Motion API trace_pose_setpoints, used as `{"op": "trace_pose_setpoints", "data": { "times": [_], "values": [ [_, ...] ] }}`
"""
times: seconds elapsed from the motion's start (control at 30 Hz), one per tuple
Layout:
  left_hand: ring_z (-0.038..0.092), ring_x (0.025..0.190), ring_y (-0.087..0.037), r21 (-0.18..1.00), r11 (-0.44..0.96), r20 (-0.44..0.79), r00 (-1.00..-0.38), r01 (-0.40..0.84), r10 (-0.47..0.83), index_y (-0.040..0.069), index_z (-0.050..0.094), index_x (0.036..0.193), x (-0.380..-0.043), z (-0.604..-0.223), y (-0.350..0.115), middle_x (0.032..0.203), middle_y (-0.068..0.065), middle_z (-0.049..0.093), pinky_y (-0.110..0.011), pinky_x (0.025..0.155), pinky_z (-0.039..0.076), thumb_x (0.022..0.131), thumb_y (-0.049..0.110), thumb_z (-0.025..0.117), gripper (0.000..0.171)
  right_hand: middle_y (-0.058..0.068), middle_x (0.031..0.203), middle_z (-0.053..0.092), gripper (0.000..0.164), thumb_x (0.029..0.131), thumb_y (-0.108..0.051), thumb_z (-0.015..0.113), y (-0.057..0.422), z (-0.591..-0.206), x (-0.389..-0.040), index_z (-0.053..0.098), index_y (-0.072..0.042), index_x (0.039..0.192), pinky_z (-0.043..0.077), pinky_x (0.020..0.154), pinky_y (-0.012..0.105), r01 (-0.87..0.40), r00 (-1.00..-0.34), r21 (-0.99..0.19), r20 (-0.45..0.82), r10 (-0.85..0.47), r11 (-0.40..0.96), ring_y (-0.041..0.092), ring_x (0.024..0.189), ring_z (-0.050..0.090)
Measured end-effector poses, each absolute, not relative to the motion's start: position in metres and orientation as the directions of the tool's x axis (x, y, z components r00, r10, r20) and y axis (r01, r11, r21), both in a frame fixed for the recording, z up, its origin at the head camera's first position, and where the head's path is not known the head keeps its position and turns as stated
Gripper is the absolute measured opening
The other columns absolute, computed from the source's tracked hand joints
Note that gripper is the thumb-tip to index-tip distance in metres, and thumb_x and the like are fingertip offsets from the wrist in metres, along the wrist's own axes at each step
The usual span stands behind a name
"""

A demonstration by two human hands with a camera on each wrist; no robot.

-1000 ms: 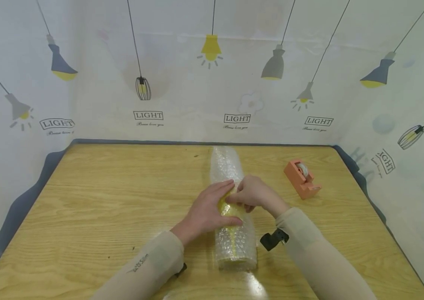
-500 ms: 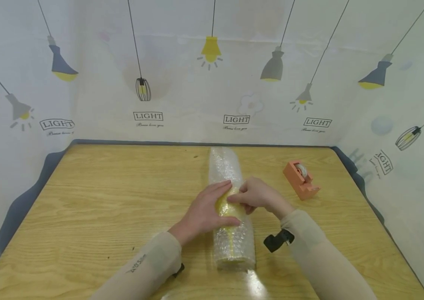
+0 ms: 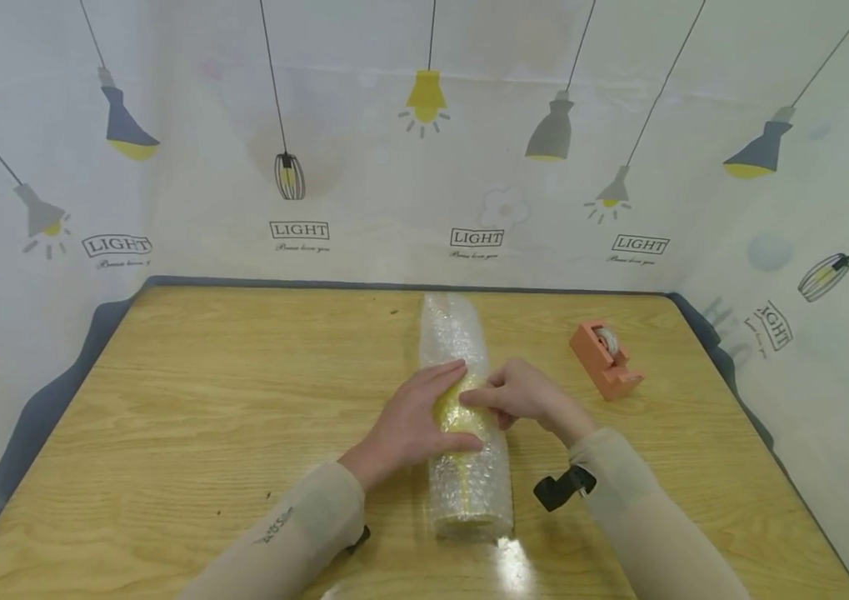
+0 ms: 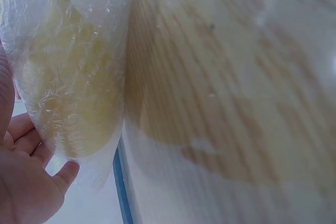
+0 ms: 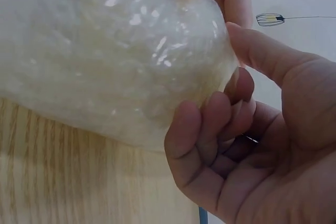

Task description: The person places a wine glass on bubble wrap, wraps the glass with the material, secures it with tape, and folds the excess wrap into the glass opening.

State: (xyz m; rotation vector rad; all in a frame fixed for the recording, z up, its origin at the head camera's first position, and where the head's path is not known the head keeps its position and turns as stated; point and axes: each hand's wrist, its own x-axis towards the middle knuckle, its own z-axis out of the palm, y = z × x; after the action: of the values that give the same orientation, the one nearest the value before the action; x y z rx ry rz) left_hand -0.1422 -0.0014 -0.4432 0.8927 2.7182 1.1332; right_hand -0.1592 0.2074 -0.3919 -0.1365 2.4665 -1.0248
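Pale backdrop, printed with hanging lamps, rises behind the wood-grained table. Near the table's middle lies a bubble-wrapped bundle; a yellow thing shows blurrily through it, its broad rounded part toward 12 o'clock and its thin stem pointing to 6. The bundle's long axis runs almost straight from 6 to 12, its far end close to the table's back edge. The left hand, at 9 o'clock, rests spread fingers and thumb across the wrapping. The right hand, at 3 o'clock, has its fingers curled against it, apparently pinching. That hand has edged slightly toward 3 while the left hand and bundle barely shift, which suggests one steadies and the other works the wrapping. Toward 2 o'clock, well apart, stands an orange tape dispenser.
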Motion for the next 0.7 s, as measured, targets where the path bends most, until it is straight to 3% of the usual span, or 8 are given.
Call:
{"op": "trace_pose_setpoints", "data": {
  "times": [0.23, 0.7],
  "values": [
    [0.032, 0.153, -0.022, 0.678, 0.549, 0.162, -0.828, 0.489, 0.537, 0.016, 0.040, 0.159, -0.143, -0.444, -0.002, 0.166, 0.004, 0.036, -0.045, 0.126, 0.027, 0.076, 0.055, 0.087, 0.103, 0.000, 0.055, 0.057, 0.050, 0.090, -0.046, 0.077, 0.212, -0.399, -0.157, 0.053, -0.015, 0.059, 0.053, 0.066, 0.033, 0.134, -0.896, -0.723, -0.381, -0.229, 0.678, 0.014, 0.057, 0.057],
    [0.030, 0.154, -0.025, 0.710, 0.518, 0.162, -0.827, 0.477, 0.539, 0.017, 0.039, 0.160, -0.142, -0.442, -0.003, 0.167, 0.005, 0.035, -0.050, 0.126, 0.026, 0.076, 0.055, 0.088, 0.104, -0.003, 0.057, 0.048, 0.045, 0.097, -0.029, 0.073, 0.226, -0.418, -0.157, 0.050, -0.014, 0.062, 0.046, 0.061, 0.027, 0.177, -0.878, -0.872, -0.349, -0.327, 0.456, 0.012, 0.059, 0.046]
  ]
}}
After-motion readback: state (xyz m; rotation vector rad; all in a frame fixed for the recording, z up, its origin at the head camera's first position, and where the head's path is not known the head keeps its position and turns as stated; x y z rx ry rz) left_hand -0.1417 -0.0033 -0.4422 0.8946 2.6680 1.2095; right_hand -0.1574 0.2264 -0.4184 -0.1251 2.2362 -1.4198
